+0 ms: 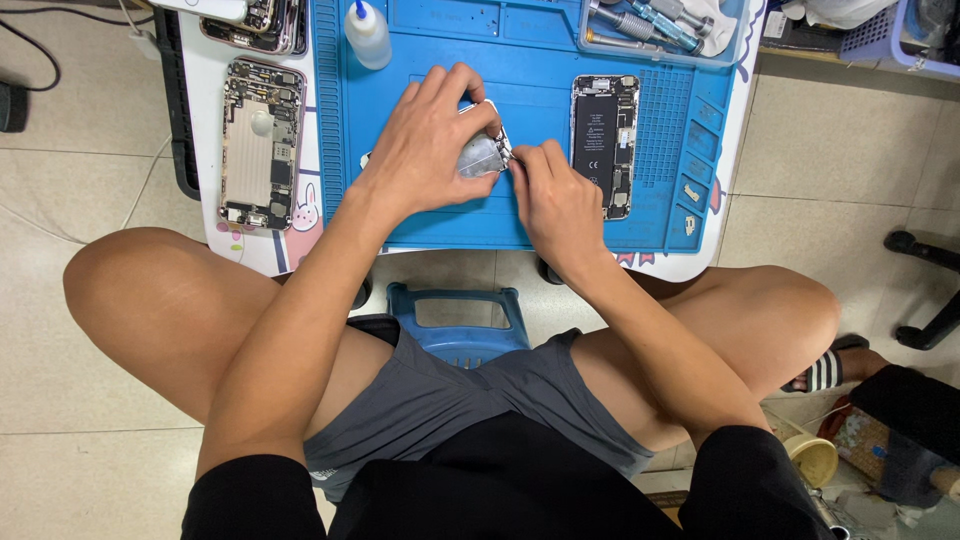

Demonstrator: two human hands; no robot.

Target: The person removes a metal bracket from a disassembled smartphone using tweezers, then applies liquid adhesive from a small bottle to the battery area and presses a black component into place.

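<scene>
left hand (430, 140): palm down, fingers curled, gripping | right hand (555, 195): fingertips pinched, touching left

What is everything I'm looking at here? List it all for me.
Blue silicone work mat: one, on the white table.
Small silver metal phone part: one, mid-mat, under both hands.
Opened phone with black battery: one, right on the mat.
Opened silver phone shell: one, left of the mat.
White squeeze bottle: one, mat's top left.
Clear tray of metal tools: one, top right.
Blue plastic stool: one, between the knees.
Left hand: gripping the part.
Right hand: fingertips at the part's edge.
</scene>
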